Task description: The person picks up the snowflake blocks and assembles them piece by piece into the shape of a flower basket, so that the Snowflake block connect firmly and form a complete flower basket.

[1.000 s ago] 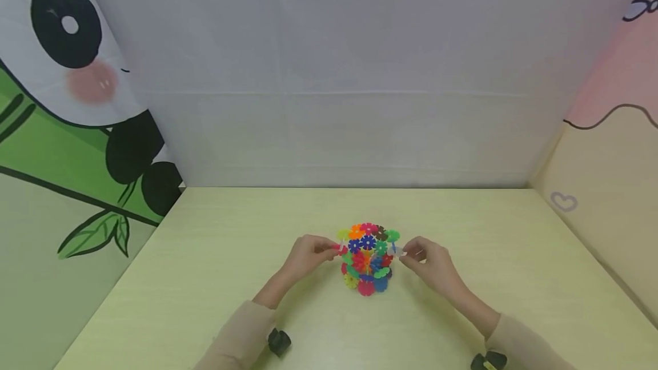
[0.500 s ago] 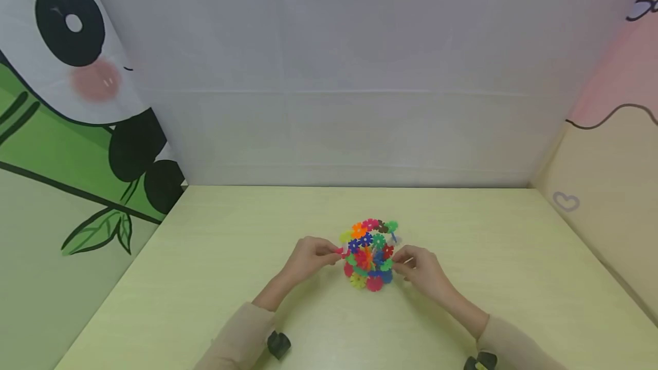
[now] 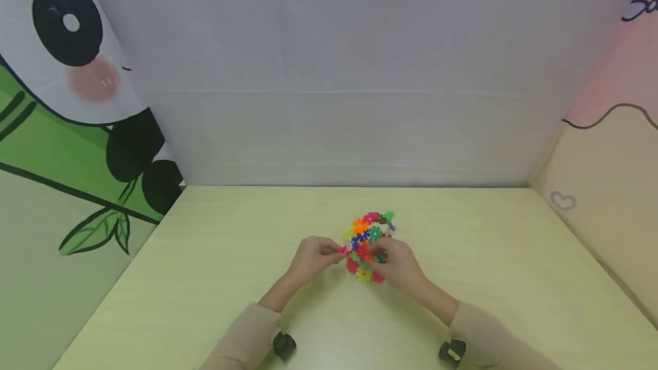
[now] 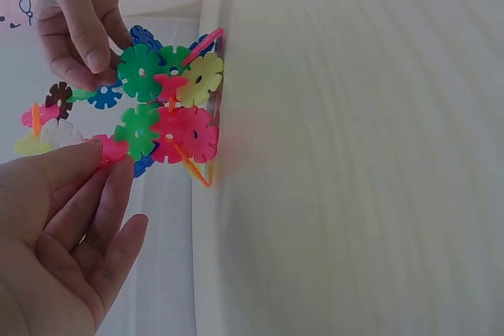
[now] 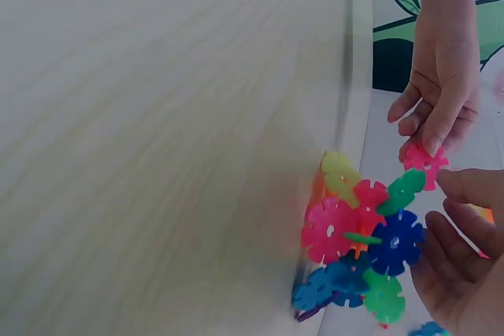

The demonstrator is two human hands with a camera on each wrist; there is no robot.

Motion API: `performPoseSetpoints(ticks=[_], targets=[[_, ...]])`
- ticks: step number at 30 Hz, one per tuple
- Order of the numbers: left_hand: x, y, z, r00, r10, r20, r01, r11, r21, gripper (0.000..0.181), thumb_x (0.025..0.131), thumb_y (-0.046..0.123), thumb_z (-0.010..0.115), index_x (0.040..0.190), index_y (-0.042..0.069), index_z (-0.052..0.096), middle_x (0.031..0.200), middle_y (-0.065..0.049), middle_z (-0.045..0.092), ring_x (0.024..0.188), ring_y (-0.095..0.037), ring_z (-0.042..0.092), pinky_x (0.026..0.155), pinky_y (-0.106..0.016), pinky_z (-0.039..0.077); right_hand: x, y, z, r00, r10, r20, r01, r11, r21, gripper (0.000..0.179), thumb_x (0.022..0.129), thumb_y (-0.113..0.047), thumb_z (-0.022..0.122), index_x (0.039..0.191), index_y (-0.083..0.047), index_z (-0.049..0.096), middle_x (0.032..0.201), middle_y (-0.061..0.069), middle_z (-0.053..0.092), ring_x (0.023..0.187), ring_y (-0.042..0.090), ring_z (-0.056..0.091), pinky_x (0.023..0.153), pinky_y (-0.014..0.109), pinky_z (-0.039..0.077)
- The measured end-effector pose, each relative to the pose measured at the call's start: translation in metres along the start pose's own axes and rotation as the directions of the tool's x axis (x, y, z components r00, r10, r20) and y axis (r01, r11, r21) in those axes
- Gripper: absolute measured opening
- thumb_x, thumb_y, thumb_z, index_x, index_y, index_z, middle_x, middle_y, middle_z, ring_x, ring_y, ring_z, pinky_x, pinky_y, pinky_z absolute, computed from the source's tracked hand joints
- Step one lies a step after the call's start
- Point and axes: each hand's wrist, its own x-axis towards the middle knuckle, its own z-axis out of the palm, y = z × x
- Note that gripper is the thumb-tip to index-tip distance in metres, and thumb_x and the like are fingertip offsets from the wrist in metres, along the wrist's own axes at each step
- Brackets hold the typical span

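A rounded, hollow build of multicoloured notched flower discs (image 3: 360, 225) stands on the table between both hands. My left hand (image 3: 315, 254) pinches a pink disc (image 4: 113, 149) at the build's left side, between thumb and fingertips. In front of the right part is my right hand (image 3: 400, 260), its fingers loosely bent and spread from the thumb. In the right wrist view, its fingertips lie close beside a blue disc (image 5: 396, 243) and a green disc (image 5: 405, 191); I see nothing pinched between them. The right hand covers part of the build in the head view.
The pale wooden table (image 3: 231, 227) reaches back to a white cloth wall (image 3: 360, 84). Printed cartoon panels stand at the left and right. A dark wrist device (image 3: 284, 347) sits below the left sleeve, another dark device (image 3: 452, 353) at the right sleeve.
My right hand has left the white disc at the right side and moved left across the build's front. The build has turned and tipped slightly. My left hand keeps pinching the pink disc.
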Motion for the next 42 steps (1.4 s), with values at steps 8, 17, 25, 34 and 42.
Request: performPoseSetpoints(ticks=[8, 17, 25, 34, 42], targets=[[-0.001, 0.005, 0.003, 0.999, 0.027, -0.028, -0.027, 1.000, 0.012, 0.014, 0.081, 0.016, 0.067, 0.085, 0.004, 0.071, 0.078, -0.006, 0.070, 0.069, -0.013, 0.066, 0.059, -0.021, 0.051, 0.010, -0.005, 0.018, 0.998, 0.004, 0.069, 0.000, 0.999, -0.054, 0.017, 0.072, -0.013, 0.076, 0.087, -0.008, 0.069, 0.079, -0.003, 0.065, 0.071, 0.009, 0.056, 0.063, 0.019, 0.048], [0.002, 0.009, 0.012, 0.992, 0.041, -0.116, -0.030, 0.996, 0.089, 0.012, 0.079, 0.014, 0.070, 0.084, 0.003, 0.071, 0.080, -0.006, 0.070, 0.071, -0.016, 0.067, 0.060, -0.020, 0.052, 0.023, 0.000, 0.019, 0.998, -0.020, 0.064, 0.029, 0.989, -0.142, 0.013, 0.072, -0.012, 0.076, 0.083, -0.009, 0.068, 0.075, -0.002, 0.064, 0.067, 0.010, 0.054, 0.061, 0.021, 0.047], [0.010, 0.021, 0.023, 0.973, -0.008, -0.230, 0.026, 0.997, 0.076, 0.014, 0.081, 0.017, 0.067, 0.084, 0.003, 0.070, 0.080, -0.007, 0.070, 0.070, -0.015, 0.067, 0.055, -0.017, 0.050, 0.027, 0.000, 0.014, 0.998, -0.048, -0.041, 0.037, 0.971, -0.238, 0.006, 0.073, -0.009, 0.073, 0.078, -0.009, 0.070, 0.070, -0.002, 0.065, 0.060, 0.008, 0.054, 0.056, 0.019, 0.046], [0.016, 0.028, 0.026, 0.924, -0.053, -0.379, 0.051, 0.999, -0.015, 0.015, 0.082, 0.018, 0.067, 0.085, 0.003, 0.069, 0.079, -0.008, 0.070, 0.071, -0.016, 0.068, 0.056, -0.018, 0.051, 0.031, 0.002, 0.012, 0.959, -0.213, -0.188, 0.156, 0.949, -0.275, 0.013, 0.072, -0.012, 0.076, 0.084, -0.008, 0.071, 0.078, 0.001, 0.069, 0.070, 0.013, 0.060, 0.066, 0.026, 0.050], [0.018, 0.028, 0.028, 0.909, -0.089, -0.406, 0.047, 0.992, -0.114, 0.015, 0.082, 0.017, 0.067, 0.084, 0.002, 0.069, 0.078, -0.009, 0.070, 0.070, -0.015, 0.068, 0.047, -0.017, 0.045, 0.035, 0.003, 0.010, 0.921, -0.312, -0.235, 0.237, 0.925, -0.298, 0.013, 0.071, -0.009, 0.077, 0.083, -0.007, 0.072, 0.075, 0.003, 0.069, 0.067, 0.015, 0.060, 0.072, 0.033, 0.048]])
